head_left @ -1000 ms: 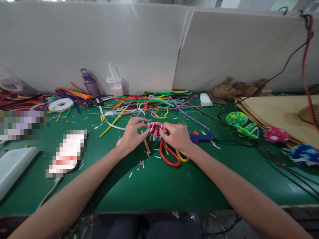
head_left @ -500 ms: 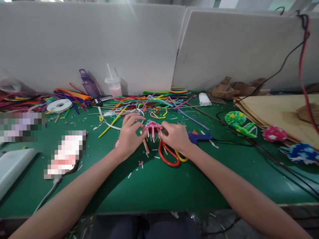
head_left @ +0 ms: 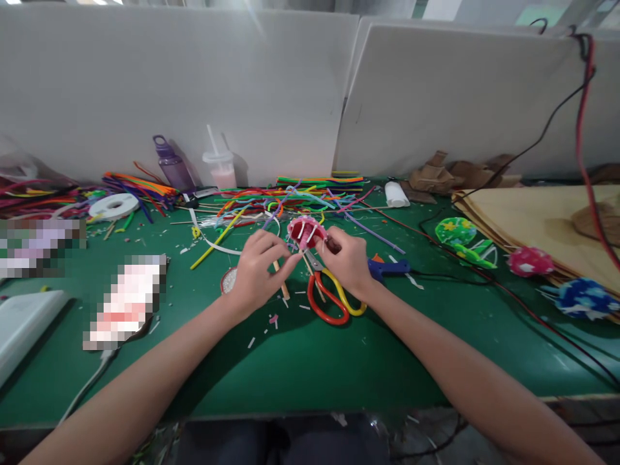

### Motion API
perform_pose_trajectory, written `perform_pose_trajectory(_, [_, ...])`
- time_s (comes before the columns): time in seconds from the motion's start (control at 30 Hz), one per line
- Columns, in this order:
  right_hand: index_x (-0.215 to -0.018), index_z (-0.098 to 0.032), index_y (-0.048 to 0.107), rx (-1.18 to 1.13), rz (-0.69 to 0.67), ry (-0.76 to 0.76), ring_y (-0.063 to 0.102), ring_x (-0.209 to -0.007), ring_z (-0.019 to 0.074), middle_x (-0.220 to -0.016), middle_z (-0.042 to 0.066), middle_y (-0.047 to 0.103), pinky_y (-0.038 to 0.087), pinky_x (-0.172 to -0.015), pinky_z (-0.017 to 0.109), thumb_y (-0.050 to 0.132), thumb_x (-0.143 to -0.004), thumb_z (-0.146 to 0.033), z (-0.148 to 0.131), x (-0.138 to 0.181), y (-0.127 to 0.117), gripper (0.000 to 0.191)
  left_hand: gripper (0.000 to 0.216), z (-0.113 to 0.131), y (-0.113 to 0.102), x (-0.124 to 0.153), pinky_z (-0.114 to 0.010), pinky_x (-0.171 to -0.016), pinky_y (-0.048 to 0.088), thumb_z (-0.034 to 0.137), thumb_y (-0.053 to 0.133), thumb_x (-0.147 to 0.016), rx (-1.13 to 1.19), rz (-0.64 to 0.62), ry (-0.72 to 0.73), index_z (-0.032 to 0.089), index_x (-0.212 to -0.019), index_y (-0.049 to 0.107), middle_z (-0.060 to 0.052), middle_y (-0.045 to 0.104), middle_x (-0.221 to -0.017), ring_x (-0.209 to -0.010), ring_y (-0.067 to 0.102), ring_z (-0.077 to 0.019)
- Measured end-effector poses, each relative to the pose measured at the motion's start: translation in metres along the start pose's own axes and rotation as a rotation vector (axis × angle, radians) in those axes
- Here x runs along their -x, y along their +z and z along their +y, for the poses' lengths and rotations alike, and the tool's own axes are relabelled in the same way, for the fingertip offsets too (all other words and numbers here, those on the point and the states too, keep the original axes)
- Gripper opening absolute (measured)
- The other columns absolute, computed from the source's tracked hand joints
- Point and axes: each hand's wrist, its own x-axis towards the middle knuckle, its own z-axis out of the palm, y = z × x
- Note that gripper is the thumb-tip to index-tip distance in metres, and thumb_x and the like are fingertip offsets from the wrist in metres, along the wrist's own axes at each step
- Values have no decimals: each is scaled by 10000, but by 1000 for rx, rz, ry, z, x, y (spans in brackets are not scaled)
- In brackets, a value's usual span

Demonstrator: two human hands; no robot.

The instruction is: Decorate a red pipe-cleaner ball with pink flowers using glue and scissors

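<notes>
Both hands meet over the green table [head_left: 300, 361], holding a small pink craft piece [head_left: 306, 230] between them, lifted just above the surface. The piece is a rounded, cup-like shape in pink and red with short white strips sticking out around its rim; finer detail is too small to tell. The left hand [head_left: 259, 271] has its fingers curled narrow, fingertips pinching the piece's left lower edge. The right hand [head_left: 347, 261] grips the piece's right side, fingers closed on it. Just below the hands lie scissors [head_left: 332, 297] with red and yellow handles, flat on the table. A heap of coloured pipe cleaners [head_left: 295, 197] spreads behind the piece, and a blue glue gun [head_left: 390, 267] lies just right of the right hand.
</notes>
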Motion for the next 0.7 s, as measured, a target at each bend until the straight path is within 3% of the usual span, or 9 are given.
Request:
perform_pose_trajectory(0.17, [-625, -217, 438, 48, 30, -65, 347, -479, 102, -519, -45, 422, 287, -519, 249, 510, -862, -331, -1, 2, 1, 272, 356, 6, 4, -2, -253, -511, 396, 429, 528, -891, 345, -189, -435, 182, -678, 669, 6, 572, -527, -519, 518, -117])
perform_pose_trajectory(0.3, [-636, -213, 448, 73, 56, -136, 366, -471, 102, -518, -40, 441, 288, -522, 250, 509, -884, -318, 0, 4, 1, 276, 346, 3, 7, -2, -248, -464, 420, 462, 579, -843, 756, -298, -691, 159, -714, 686, -41, 684, -643, -470, 551, -109])
perform_pose_trajectory(0.43, [-635, -210, 467, 78, 69, -143, 387, -468, 105, -514, -34, 467, 294, -521, 253, 505, -889, -315, 1, 3, 1, 278, 339, 3, 8, -3, -260, -467, 460, 468, 613, -817, 1021, -362, -807, 144, -761, 697, -94, 727, -766, -482, 579, -113])
perform_pose_trajectory(0.7, [-668, -206, 526, 121, 45, -181, 442, -496, 119, -532, -19, 504, 320, -546, 262, 480, -909, -315, 2, 5, 2, 269, 242, -1, 11, -1, -228, -497, 461, 408, 715, -742, 1034, -258, -850, 168, -725, 686, -64, 726, -759, -524, 602, -97])
